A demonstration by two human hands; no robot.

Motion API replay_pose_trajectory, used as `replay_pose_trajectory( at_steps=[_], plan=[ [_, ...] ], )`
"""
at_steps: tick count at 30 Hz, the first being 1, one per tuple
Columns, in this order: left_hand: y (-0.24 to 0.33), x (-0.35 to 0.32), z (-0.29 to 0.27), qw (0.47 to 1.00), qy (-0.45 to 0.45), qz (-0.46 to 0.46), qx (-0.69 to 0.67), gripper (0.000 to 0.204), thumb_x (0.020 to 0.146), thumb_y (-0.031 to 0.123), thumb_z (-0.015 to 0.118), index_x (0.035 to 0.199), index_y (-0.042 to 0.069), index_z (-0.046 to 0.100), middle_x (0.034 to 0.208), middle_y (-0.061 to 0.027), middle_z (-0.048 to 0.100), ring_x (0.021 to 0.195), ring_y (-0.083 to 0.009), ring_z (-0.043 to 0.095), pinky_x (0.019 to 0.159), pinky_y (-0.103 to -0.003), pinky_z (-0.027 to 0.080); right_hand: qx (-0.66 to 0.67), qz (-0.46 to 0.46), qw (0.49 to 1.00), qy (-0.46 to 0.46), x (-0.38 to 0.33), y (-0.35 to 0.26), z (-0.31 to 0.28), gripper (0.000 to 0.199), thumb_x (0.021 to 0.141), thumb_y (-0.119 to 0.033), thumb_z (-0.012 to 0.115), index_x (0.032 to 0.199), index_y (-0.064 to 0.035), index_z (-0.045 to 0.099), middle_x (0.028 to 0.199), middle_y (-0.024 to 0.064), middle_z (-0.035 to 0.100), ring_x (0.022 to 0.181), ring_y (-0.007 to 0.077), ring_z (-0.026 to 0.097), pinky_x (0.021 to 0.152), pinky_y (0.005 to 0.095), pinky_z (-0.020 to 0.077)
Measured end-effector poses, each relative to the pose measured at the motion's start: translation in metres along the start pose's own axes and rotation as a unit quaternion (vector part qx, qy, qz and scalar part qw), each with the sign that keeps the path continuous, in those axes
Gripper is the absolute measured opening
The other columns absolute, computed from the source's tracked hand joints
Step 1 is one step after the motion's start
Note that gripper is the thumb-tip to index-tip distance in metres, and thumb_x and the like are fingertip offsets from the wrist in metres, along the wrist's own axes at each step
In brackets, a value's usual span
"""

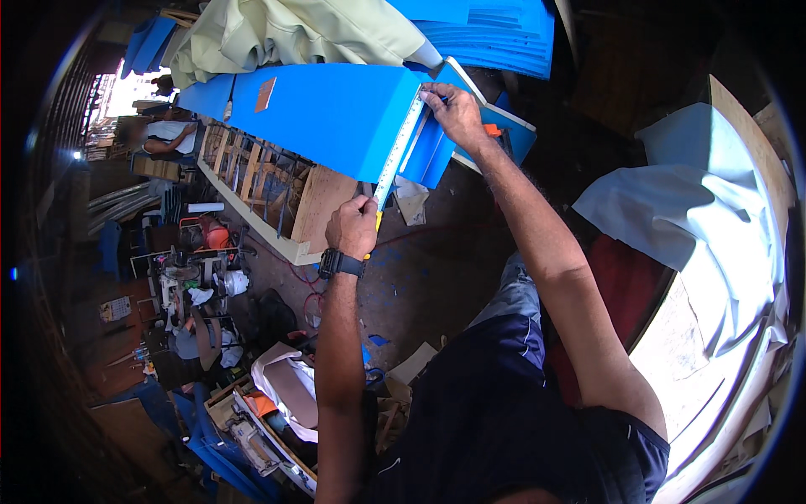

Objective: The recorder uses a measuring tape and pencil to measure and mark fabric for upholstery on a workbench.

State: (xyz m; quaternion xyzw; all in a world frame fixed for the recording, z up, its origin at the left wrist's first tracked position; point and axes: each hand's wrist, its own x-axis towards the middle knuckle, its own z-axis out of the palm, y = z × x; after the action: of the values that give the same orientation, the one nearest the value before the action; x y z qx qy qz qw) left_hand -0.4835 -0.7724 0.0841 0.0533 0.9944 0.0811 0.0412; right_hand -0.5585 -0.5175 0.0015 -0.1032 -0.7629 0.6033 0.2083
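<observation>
A tape measure (398,153) is stretched along the near right edge of a blue foam slab (327,113). Its yellow case is partly hidden in my left hand (353,227), which is closed round it below the slab's lower corner and has a dark watch at the wrist. At the slab's upper right corner, my right hand (453,111) pinches the far end of the blade. A small brown patch (265,94) lies on the slab's left part. The slab rests over a wooden frame (260,181) with open slats.
Pale cream fabric (294,34) is heaped behind the slab, beside stacked blue foam sheets (495,38). White sheeting (688,210) drapes over a large piece on the right. Sewing gear and a crate (252,420) crowd the lower left. Another person (168,139) sits at the far left.
</observation>
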Motion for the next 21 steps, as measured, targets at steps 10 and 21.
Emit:
replay_pose_trajectory(
  at_steps=[10, 21],
  plan=[
    [-0.0028, 0.0008, 0.0019, 1.0, -0.003, 0.0, -0.006, 0.03, 0.092, 0.039, 0.06, 0.1, 0.013, 0.072, 0.076, -0.012, 0.068, 0.073, -0.0334, 0.066, 0.063, -0.043, 0.047, 0.001, 0.019, 1.0, -0.012, -0.0019, -0.0065, -0.0033, 0.033, 0.098, -0.029, 0.061, 0.122, -0.0074, 0.068, 0.112, 0.0176, 0.07, 0.098, 0.0255, 0.07, 0.089, 0.0396, 0.0555],
    [-0.0025, -0.0008, 0.003, 1.0, 0.01, 0.006, -0.026, 0.028, 0.092, 0.036, 0.061, 0.104, 0.013, 0.072, 0.08, -0.0117, 0.07, 0.075, -0.0316, 0.068, 0.065, -0.042, 0.049, 0.004, 0.005, 1.0, -0.003, -0.0017, -0.0045, -0.0015, 0.033, 0.097, -0.029, 0.062, 0.121, -0.0066, 0.068, 0.111, 0.0175, 0.07, 0.097, 0.0252, 0.07, 0.088, 0.0386, 0.0556]
  ],
)
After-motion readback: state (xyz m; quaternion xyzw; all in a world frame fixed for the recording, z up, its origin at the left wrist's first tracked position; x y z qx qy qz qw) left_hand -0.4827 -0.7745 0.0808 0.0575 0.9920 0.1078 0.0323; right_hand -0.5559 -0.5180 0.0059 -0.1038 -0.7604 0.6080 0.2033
